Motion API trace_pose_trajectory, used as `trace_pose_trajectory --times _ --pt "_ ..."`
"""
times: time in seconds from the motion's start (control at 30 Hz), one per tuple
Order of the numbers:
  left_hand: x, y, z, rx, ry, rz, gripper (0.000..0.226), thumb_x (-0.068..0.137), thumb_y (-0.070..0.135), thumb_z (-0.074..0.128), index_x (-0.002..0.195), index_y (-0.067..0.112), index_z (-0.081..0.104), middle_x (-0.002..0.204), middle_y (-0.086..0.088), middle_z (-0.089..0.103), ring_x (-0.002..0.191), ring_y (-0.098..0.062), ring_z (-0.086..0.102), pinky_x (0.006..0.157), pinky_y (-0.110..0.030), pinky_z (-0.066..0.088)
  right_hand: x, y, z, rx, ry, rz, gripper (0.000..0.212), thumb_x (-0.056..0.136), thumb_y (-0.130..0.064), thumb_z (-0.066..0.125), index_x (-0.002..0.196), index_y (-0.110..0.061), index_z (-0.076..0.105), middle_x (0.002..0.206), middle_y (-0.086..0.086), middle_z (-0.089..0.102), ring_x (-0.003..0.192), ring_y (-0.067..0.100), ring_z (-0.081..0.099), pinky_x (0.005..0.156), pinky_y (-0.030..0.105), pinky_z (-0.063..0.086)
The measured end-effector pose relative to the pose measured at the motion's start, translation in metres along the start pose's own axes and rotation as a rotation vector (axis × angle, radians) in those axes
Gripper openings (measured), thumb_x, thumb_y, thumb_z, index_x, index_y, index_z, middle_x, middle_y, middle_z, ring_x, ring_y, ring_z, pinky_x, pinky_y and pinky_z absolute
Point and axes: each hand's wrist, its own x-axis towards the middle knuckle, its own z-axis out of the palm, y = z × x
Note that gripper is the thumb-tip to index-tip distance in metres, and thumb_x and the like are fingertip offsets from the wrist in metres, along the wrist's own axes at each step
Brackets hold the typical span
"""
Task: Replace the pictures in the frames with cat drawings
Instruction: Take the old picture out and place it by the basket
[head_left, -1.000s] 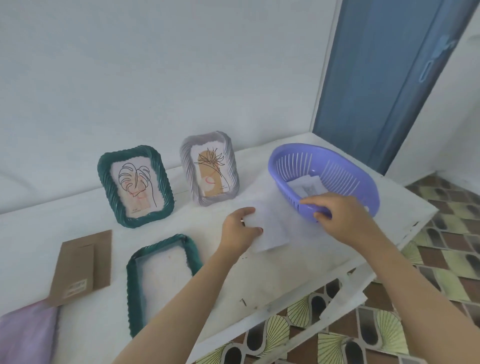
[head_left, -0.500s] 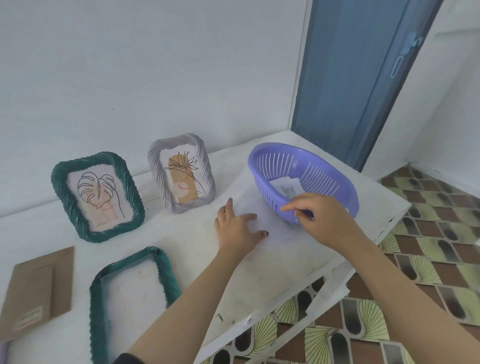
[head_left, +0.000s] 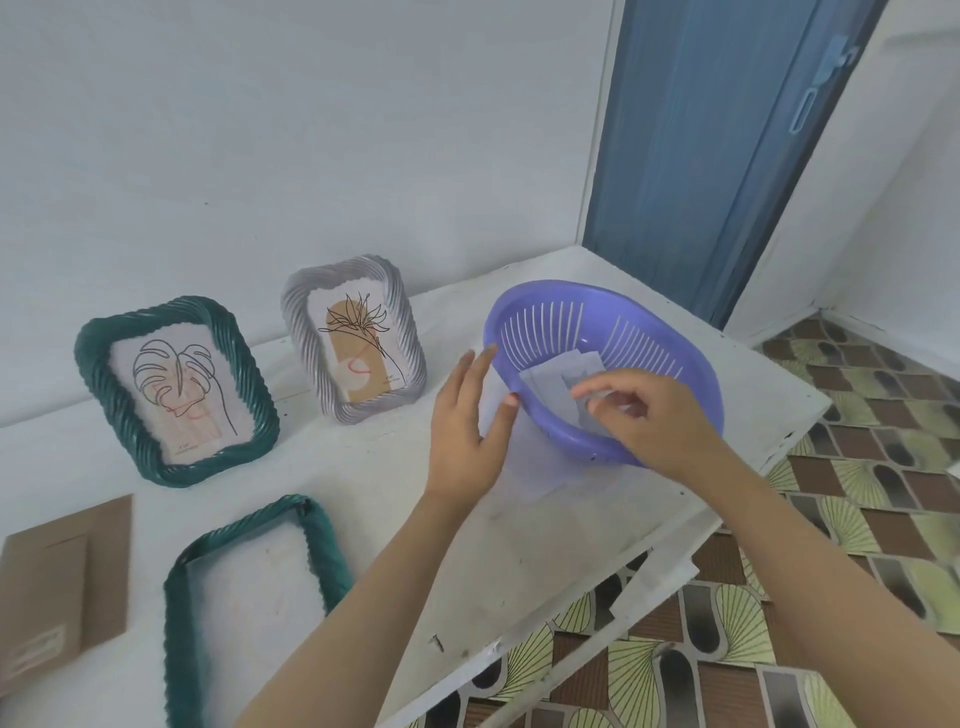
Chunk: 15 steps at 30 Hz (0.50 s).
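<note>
Nearest the camera, at the front left of the white table (head_left: 519, 545), an emptied green frame (head_left: 249, 597) lies flat with its opening bare; its brown backing board (head_left: 57, 587) lies just beside it to the left. Neither hand is touching these.

Mid-table, the left hand (head_left: 467, 426) is held open with fingers spread and fairly straight, gripping nothing. Its fingertips touch or nearly touch the near-left rim of the purple basket (head_left: 696, 384); which of the two cannot be told. A loose white sheet (head_left: 535, 467) lies on the table beneath this hand, partly tucked under the basket.

The right hand (head_left: 644, 415) reaches over the basket's near rim, thumb and forefinger drawn narrow in a pinch on the edge of a pale paper (head_left: 550, 389). Whether the pinch has fully closed on the paper cannot be confirmed. The papers lie inside the basket, just left of and beyond the right fingertips, leaning against the slotted wall, long axis running roughly away from the camera. No drawing can be made out on them. The right hand is plainly the nearer to them, so the lift out is judged to fall to it.

Farther back, a second green frame (head_left: 176, 389) and a grey frame (head_left: 353, 338) stand upright near the wall, each holding a plant drawing, not yet replaced.
</note>
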Motion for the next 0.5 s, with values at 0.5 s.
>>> trace_pose_trajectory --times 0.5 --pt "0.031 0.007 -0.006 0.100 -0.277 0.052 0.058 0.066 0.058 0.066 0.113 0.025 0.062 0.116 0.015 0.059 0.132 -0.012 0.038 0.105 -0.037 0.033 0.072 0.042 -0.001 -0.530 -0.379 0.532 0.087 0.070 -0.009 0.076 0.140 -0.025 0.027 0.130 0.011 0.046 0.104 0.030 0.054 0.072 0.032 0.046"
